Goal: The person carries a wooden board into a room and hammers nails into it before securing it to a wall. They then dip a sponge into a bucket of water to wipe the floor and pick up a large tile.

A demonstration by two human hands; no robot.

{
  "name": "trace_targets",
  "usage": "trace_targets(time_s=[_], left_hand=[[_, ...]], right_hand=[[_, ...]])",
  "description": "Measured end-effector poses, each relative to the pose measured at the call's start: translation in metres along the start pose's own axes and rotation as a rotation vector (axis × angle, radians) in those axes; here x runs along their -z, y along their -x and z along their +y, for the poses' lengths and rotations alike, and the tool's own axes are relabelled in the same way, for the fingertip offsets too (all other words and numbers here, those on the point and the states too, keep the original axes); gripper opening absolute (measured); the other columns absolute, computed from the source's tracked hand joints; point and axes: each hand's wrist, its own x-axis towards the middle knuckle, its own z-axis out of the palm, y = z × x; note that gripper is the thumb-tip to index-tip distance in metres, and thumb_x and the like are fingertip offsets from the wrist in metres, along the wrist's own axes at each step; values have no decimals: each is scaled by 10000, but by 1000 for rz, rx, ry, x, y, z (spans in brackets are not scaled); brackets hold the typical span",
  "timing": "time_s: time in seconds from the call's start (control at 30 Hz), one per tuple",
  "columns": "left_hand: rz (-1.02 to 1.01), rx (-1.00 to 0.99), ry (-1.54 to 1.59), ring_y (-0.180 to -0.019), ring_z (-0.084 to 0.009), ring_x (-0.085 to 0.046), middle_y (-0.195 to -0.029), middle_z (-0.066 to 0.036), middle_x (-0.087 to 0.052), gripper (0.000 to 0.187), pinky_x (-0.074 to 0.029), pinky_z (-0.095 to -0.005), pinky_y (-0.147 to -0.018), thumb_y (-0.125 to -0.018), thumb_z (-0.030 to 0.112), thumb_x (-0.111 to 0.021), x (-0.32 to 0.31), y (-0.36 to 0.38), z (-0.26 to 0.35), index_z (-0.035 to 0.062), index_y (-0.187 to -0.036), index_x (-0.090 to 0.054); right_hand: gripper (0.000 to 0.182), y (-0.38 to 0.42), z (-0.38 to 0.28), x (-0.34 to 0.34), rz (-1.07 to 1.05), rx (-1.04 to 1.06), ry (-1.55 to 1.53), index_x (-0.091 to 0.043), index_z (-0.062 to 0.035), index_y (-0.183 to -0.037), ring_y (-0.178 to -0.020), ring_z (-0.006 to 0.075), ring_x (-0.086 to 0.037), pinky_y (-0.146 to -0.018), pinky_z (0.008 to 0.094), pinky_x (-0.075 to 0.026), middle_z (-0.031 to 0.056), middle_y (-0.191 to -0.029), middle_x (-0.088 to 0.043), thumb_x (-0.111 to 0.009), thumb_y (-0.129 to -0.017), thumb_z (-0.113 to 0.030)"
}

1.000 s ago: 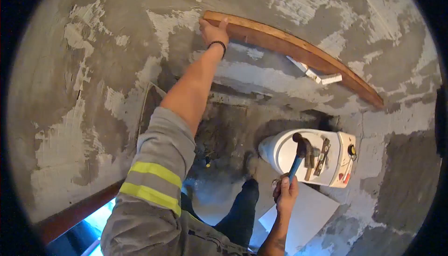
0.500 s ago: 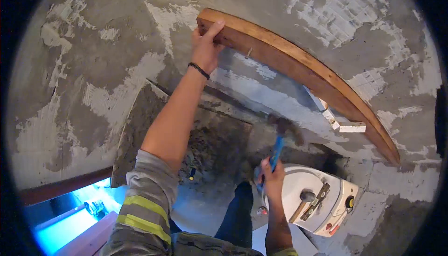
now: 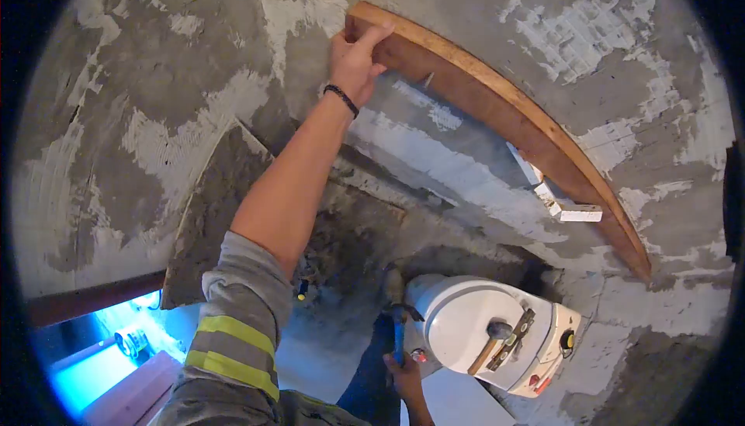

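My left hand [image 3: 353, 69] grips the left end of a long wooden board [image 3: 504, 104], thumb on its face and fingers behind. The board lies along the rough wall and looks bowed in this lens. Near its right end, a white L-shaped piece [image 3: 580, 213] sits at its lower side. Low in the view, my right hand [image 3: 405, 375] is closed around the blue handle of a hammer [image 3: 399, 337]. The hammer's dark head points away from me, left of the toilet and apart from the board.
A white toilet [image 3: 458, 317] stands right of centre, lid down. On it lie a wooden-handled mallet [image 3: 483, 355], a small spirit level [image 3: 514, 341], a tape measure [image 3: 568, 339] and a red item [image 3: 542, 386]. A bright blue-lit opening [image 3: 101, 375] is at lower left.
My right hand has lowered the hammer toward my body, away from the board. My left hand keeps its grip on the board's end. The whole view has shifted slightly.
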Motion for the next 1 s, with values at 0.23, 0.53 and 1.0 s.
trace_targets(time_s=[0.23, 0.53, 1.0], left_hand=[[-14, 27, 41, -896, -172, -598, -1039, -58, -573, 538, -507, -351, -634, -718, 229, -787, -6, 9, 6, 75, -1117, -460], [7, -5, 29, -864, -141, -592, -1025, -48, -576, 580, -479, -274, -561, -713, 302, -812, -6, 11, 3, 63, -1128, -487], [53, -75, -12, -886, -137, -568, -1050, -47, -566, 717, -447, -269, -588, -694, 361, -833, -4, 4, 2, 32, -1202, -449]], right_hand=[[283, -7, -12, 5, -20, 14, -5, -569, -57, -891, -434, 94, -505, -399, 260, -392, -3, -574, -517, -679, -863, -316], [277, -13, -12, 11, -14, 15, -95, -571, -68, -905, -440, 87, -497, -391, 263, -383, -9, -594, -518, -660, -876, -329], [290, -27, -15, 17, -6, 67, 141, -562, -52, -867, -431, 104, -491, -405, 264, -389, 5, -577, -523, -567, -938, -333]])
